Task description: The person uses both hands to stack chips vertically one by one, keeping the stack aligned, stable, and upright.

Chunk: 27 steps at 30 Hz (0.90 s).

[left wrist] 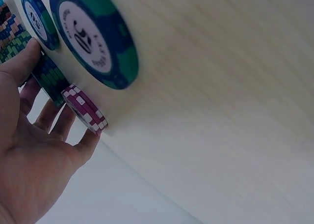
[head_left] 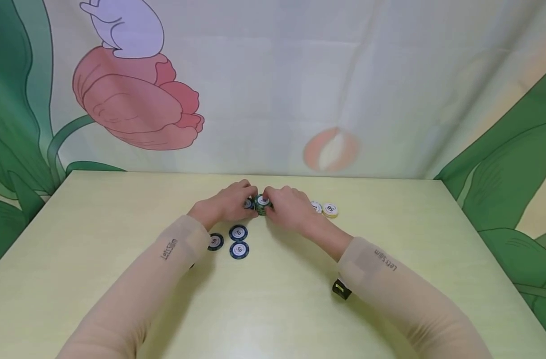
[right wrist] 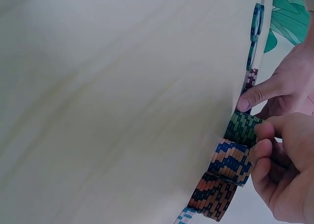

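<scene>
A stack of green poker chips [head_left: 262, 203] stands upright between the two hands near the table's far side. My right hand [head_left: 288, 207] grips it from the right with curled fingers. My left hand [head_left: 230, 203] holds the dark blue-and-green chip stack [left wrist: 51, 79] just left of it, thumb in front and fingers behind. The two stacks stand side by side. In the left wrist view, a short purple-and-white chip stack [left wrist: 86, 108] lies by the left fingers. Beyond the green stack, the right wrist view has a blue-and-tan stack [right wrist: 229, 162] and a brown-and-black stack [right wrist: 212, 197].
Loose blue chips marked 50 lie nearer on the table [head_left: 282, 304], among them one blue chip [head_left: 239, 250]. White chips [head_left: 316, 206] and a yellow-edged chip stack [head_left: 330, 210] stand to the right. A printed curtain [head_left: 264, 99] hangs behind the table.
</scene>
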### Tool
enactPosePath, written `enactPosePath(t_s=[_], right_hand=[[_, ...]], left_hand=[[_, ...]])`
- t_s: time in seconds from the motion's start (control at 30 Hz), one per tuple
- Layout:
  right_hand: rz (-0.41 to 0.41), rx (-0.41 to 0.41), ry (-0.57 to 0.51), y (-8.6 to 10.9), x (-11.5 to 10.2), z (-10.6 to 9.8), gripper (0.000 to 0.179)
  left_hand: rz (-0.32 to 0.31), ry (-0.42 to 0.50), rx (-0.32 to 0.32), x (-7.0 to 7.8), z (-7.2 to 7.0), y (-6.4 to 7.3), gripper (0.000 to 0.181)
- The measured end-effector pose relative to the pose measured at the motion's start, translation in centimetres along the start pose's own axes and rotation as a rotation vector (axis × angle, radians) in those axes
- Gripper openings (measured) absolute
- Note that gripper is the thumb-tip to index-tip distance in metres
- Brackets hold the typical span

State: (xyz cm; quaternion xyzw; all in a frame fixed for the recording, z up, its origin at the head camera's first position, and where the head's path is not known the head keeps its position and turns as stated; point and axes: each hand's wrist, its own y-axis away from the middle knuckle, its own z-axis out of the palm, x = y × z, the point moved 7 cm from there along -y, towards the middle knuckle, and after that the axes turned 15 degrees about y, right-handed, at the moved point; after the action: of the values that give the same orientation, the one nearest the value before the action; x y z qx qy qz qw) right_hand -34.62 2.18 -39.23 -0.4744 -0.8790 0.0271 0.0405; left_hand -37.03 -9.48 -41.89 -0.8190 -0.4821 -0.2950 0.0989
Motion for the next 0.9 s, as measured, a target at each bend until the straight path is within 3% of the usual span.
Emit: enactPosePath(t_s=[0.2,0.5,0.7,0.9], right_hand=[[0.008,0.013,0.011,-0.1,0.3,0.0,0.024],[-0.038,0.142,-0.031,-0.3,-0.2,-1.4,0.017],[-0.020,0.196,-0.017,-0.2,0.0,-1.9,0.020],[-0.047,0.138,0.038,-0.9,0.0,-1.3,0.038]], left_hand=[[-0.008,-0.005,-0.012,0.2,-0.1,-0.1,0.035],[-0.007,-0.017,-0.006,-0.3,-0.1,-0.1,0.034],[0.022,-0.016,-0.014,-0.1,-0.2,0.0,0.034],[0.029,0.027,-0.034,-0.2,-0.4,0.2,0.042]])
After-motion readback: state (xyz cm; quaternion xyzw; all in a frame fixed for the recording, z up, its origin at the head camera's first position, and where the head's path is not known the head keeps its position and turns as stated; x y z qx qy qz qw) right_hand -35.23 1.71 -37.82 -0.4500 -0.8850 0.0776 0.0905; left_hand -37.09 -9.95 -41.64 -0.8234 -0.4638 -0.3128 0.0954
